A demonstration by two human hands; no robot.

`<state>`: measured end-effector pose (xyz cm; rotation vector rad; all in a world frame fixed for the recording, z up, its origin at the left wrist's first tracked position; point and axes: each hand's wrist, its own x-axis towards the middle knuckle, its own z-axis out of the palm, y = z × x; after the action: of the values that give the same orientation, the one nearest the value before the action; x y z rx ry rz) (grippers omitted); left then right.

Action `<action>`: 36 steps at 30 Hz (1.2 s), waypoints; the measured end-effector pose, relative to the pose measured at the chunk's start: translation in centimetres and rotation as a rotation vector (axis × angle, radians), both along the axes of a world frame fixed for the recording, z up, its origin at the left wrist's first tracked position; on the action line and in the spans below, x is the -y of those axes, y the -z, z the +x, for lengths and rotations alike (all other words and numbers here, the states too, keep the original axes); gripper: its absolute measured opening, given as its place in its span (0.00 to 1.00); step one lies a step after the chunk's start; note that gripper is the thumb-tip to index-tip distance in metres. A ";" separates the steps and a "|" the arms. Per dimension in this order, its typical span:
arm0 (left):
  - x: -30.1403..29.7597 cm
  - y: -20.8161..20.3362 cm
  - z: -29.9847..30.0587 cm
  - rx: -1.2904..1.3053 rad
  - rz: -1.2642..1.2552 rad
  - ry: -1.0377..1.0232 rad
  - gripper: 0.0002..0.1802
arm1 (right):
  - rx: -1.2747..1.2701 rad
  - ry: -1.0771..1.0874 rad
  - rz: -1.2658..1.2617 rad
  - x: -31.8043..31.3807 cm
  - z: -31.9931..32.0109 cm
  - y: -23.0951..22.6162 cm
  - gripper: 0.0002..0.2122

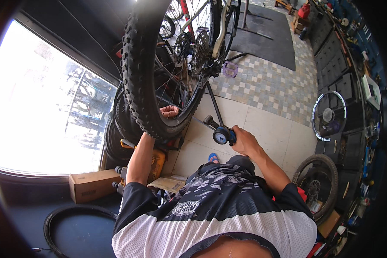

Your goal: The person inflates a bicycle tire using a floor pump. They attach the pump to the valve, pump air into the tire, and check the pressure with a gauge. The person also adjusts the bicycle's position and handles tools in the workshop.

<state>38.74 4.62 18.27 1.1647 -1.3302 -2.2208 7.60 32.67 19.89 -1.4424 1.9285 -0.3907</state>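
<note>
A bicycle wheel with a knobby black tire [137, 77] hangs upright before me on a raised bike. My left hand [170, 112] reaches past the tire and shows through the spokes at the rim's lower part. Its fingers are curled, and what they hold is hidden. My right hand [244, 141] is closed round a tire inflator [221, 135], blue and black with a round dial gauge, to the right of the wheel. A thin line runs from near the inflator toward the wheel. The rear cassette [200, 56] and brake disc sit at the hub.
Several tires lean by the window at left, beside a cardboard box [93, 185]. A loose tire [49, 228] lies at lower left. On the right stand a bare rim [315, 112], another wheel [333, 172] and dark drawers [331, 62]. A stand leg [215, 103] slants behind the inflator.
</note>
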 end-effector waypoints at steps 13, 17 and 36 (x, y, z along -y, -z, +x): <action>-2.3 -0.8 0.1 -0.170 -0.576 0.024 0.06 | -0.002 -0.023 -0.054 0.1 0.7 1.0 0.23; -1.9 -2.0 -0.4 -0.018 -0.059 -0.053 0.05 | -0.005 -0.009 -0.035 -0.1 0.4 0.9 0.25; -1.6 -1.9 -1.1 -0.018 -0.028 -0.014 0.10 | -0.032 -0.012 -0.034 0.2 0.5 1.1 0.22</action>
<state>37.64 6.23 20.13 1.1386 -1.3376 -2.1904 8.08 32.44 18.84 -1.4896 1.9464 -0.3991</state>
